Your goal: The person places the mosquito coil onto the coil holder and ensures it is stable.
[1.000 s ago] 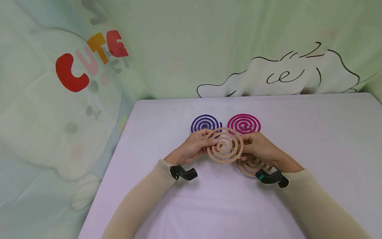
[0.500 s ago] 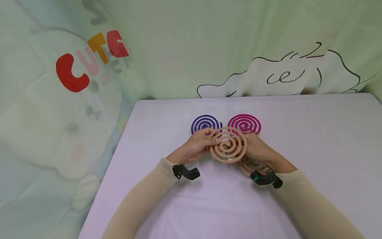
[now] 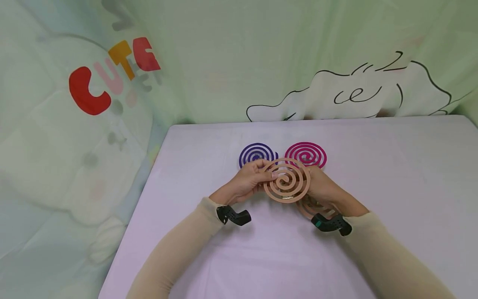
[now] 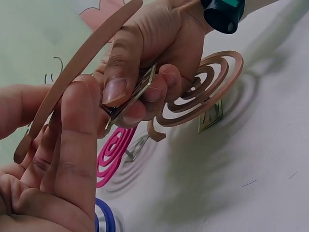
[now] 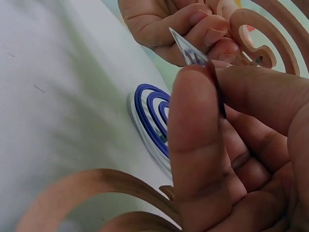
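Note:
My left hand [image 3: 248,180] pinches a tan mosquito coil [image 4: 67,79] by its side, held above the table and seen edge-on in the left wrist view. Behind this coil, my right hand [image 3: 325,185] grips a small thin metal coil stand [image 5: 190,53] between thumb and fingers. In the head view the coil covers the right fingertips. Whether stand and coil touch, I cannot tell. Below the right wrist lies a second tan coil [image 4: 236,67], raised on its own metal stand [image 4: 211,117].
Toward the back of the white-covered table [image 3: 209,145] lie a dark blue coil [image 3: 256,158] and a pink coil [image 3: 306,156], side by side. A metal stand shows under the pink one. A printed curtain [image 3: 224,62] hangs behind the table.
The right hand has shifted left, and its fingers are now behind the held tan coil. That coil has moved slightly right with the left hand. Little differs over the last half second.

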`<action>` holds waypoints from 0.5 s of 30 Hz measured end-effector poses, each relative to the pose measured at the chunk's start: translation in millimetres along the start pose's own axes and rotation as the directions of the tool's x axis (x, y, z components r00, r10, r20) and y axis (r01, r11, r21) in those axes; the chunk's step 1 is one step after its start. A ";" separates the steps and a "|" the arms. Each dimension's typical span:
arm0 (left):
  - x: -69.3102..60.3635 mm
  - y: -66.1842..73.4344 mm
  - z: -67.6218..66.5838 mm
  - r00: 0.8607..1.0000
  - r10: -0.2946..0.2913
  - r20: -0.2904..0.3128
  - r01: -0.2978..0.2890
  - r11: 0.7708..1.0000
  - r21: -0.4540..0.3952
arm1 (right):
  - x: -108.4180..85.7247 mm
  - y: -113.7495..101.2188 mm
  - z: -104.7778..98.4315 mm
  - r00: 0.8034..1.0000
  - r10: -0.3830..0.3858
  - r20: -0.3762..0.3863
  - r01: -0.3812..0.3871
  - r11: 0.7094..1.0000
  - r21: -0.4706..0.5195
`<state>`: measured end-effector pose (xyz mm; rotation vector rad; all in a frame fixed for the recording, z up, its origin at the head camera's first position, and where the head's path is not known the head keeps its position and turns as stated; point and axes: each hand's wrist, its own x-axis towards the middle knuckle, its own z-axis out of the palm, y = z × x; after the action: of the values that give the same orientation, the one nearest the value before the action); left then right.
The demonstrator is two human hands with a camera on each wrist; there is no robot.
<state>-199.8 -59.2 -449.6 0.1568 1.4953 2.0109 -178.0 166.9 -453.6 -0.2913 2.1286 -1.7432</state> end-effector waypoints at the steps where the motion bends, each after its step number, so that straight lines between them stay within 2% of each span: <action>1: 0.2 0.1 0.5 1.000 -0.003 -0.005 0.003 1.000 0.003 | -0.1 0.0 0.3 1.000 -0.001 -0.005 0.001 1.000 -0.003; 8: 0.3 0.4 3.1 1.000 -0.001 -0.025 0.002 1.000 0.029 | 0.5 1.7 1.8 0.999 0.007 -0.032 -0.008 1.000 -0.017; 15: 0.4 1.0 4.1 0.998 0.028 -0.053 -0.025 0.998 0.058 | 0.6 1.4 4.4 0.998 -0.035 -0.048 0.034 0.999 -0.031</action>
<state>-198.7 -55.7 -447.3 0.1481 1.5926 2.0084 -176.7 163.0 -455.8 -0.2985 2.1975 -1.7556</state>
